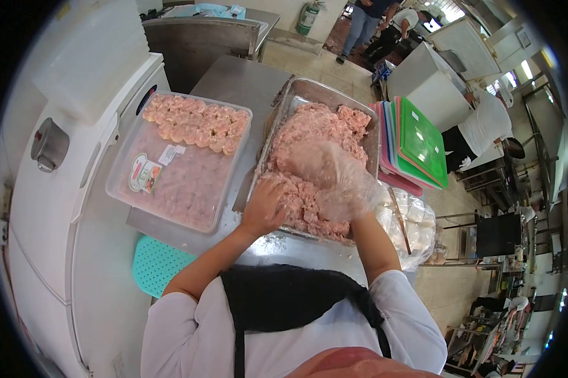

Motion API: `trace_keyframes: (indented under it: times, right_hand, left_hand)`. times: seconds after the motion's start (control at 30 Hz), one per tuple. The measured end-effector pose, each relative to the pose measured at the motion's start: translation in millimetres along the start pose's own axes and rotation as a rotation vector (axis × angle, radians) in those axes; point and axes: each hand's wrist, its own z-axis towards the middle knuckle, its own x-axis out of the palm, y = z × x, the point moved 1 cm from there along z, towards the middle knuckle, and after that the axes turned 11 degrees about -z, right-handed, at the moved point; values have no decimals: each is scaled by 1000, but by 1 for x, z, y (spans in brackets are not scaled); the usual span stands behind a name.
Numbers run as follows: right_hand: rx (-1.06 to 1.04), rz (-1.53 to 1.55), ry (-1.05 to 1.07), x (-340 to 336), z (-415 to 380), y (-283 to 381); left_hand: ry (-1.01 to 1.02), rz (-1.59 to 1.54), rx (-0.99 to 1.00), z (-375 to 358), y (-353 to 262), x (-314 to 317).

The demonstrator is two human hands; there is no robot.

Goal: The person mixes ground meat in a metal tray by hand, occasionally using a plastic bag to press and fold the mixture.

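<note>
A metal tray (379, 135) holds a large mound of pink ground meat (315, 129). My right hand (334, 176), covered by a clear plastic glove, is over the middle of the meat; motion blur and plastic hide its fingers. At the tray's near left side, my bare left hand (266, 205) rests against the meat and rim with its fingers spread. Left of the tray stands a translucent plastic container (177, 183) with labels. Several rows of small meat-topped dumplings (196, 123) line its far part; more pale shapes show dimly through the plastic nearer me.
Colored cutting boards (422, 142) are stacked right of the tray, beside bagged white packages (410, 223) with a brown stick. A turquoise perforated stool (161, 264) sits below the metal table (233, 79). A white freezer (101, 239) stands left. Other people (482, 123) are farther away.
</note>
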Motion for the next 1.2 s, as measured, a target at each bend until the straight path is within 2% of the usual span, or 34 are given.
trace_keyframes:
  times: [0.13, 0.23, 0.37, 0.47, 0.57, 0.63, 0.7, 0.8, 0.93, 1.03, 1.07, 1.13, 1.17, 1.2]
  right_hand:
    - [33, 19, -37, 7, -31, 17]
    - [87, 214, -83, 7, -52, 22]
    - [293, 891, -159, -5, -86, 24]
    - [412, 1394, -318, -35, -101, 34]
    - [435, 1597, -514, -79, -99, 47]
    - [358, 1572, -571, -93, -93, 42]
    - [98, 1399, -449, -77, -91, 1]
    - [109, 1136, -381, -70, -83, -13]
    - [108, 524, -199, -48, -56, -38]
    - [133, 378, -128, -17, -36, -55]
    - [216, 707, -109, -2, -32, -61]
    - [466, 1817, -225, 36, -24, -78]
    - [524, 2263, -262, 59, -19, -88]
    - [464, 2978, -197, 81, -17, -102]
  left_hand:
    - [21, -6, 24, 2, -1, -1]
    - [-89, -25, 50, 0, 0, 3]
    - [-19, -72, 54, 7, -6, -6]
    - [10, -36, 40, 7, -1, -7]
    - [19, 44, 6, -5, 13, 3]
    - [34, 73, 31, -7, 23, 7]
    - [38, 74, 47, -6, 19, 4]
    - [41, 34, 38, -4, 17, 2]
    - [15, -29, -14, -3, 17, 5]
    - [36, -10, -41, -1, 14, 3]
    - [9, 5, -26, 2, 12, 2]
    - [-37, 29, 2, 5, 5, 2]
    - [-43, 26, -4, 2, 7, 4]
    - [-52, 25, -8, 0, 10, 6]
